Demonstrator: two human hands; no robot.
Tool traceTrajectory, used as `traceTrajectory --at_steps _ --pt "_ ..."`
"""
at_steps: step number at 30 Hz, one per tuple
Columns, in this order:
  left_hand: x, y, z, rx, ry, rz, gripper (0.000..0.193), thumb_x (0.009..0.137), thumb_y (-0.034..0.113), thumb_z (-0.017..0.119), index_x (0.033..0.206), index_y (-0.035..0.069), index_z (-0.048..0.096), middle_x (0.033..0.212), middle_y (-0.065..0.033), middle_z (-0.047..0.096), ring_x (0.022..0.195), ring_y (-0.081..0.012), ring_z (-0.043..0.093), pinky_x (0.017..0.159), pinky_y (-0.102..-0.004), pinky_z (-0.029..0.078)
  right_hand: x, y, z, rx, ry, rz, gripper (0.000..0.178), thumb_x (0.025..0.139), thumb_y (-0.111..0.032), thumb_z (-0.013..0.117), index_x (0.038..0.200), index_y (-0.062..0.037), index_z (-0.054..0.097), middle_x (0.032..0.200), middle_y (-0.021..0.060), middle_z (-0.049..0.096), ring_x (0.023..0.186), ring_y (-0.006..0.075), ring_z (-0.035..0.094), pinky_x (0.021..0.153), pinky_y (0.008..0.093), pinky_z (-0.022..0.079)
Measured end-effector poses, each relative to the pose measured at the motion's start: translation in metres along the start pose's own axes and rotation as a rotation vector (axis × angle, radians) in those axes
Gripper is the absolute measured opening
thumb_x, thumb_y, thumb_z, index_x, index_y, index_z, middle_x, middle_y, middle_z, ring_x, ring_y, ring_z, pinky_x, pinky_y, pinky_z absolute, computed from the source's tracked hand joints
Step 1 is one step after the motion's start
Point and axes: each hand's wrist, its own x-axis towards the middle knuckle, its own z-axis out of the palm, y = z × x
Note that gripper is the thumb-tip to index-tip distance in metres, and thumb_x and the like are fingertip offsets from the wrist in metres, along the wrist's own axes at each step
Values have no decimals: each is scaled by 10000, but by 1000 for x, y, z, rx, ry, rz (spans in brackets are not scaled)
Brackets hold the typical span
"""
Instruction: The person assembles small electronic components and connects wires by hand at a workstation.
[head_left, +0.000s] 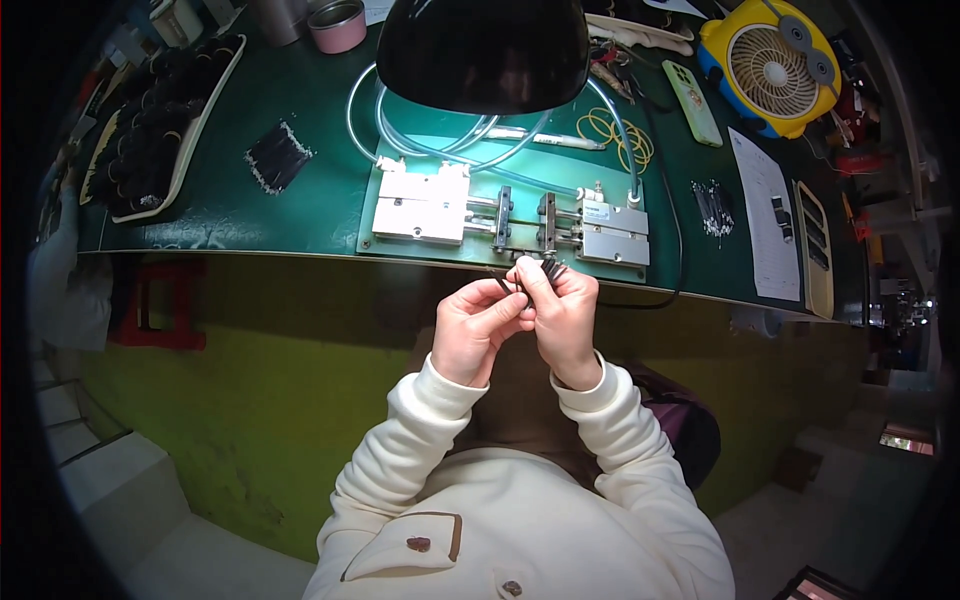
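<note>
Both my hands meet in front of the bench edge, just below a pneumatic fixture. My right hand is closed around several short, thin black pieces that stick out past its thumb and fingers. Close against it, my left hand pinches at the same black pieces, though its fingertips partly cover what they grip. The fixture has a silvery left cylinder block and a right cylinder block. Between these blocks stand two dark jaws, a left jaw and a right jaw, with a gap separating them.
A black lamp shade hangs over the fixture, with clear air hoses looping beneath. Left are a pile of black pieces and a tray of black bundles. Right lie another pile, a paper sheet, a phone and a yellow fan.
</note>
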Motion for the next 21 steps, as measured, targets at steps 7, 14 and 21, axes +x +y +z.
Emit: traceTrajectory --at_steps 7,14,21 --pt "-4 5 -3 13 -39 -36 95 758 -18 549 853 -19 553 749 -88 583 646 -148 583 610 -257 507 -5 -8 1 -55 -72 -55 187 808 -117 535 695 16 601 584 6 557 459 6 433 384 150 341" --pt "-1 3 -2 45 -2 6 123 747 -31 554 868 -17 539 755 -95 587 644 -152 589 589 -259 515 -3 -3 3 -61 4 -79 182 807 -111 534 701 18 606 567 1 555 454 9 433 393 154 341" --pt "3 4 -5 49 -32 -4 116 745 -31 557 857 -12 534 754 -94 588 649 -157 592 594 -264 518 -2 -1 3 -43 28 -88 180 797 -109 547 691 24 605 560 -1 556 467 13 443 398 162 348"
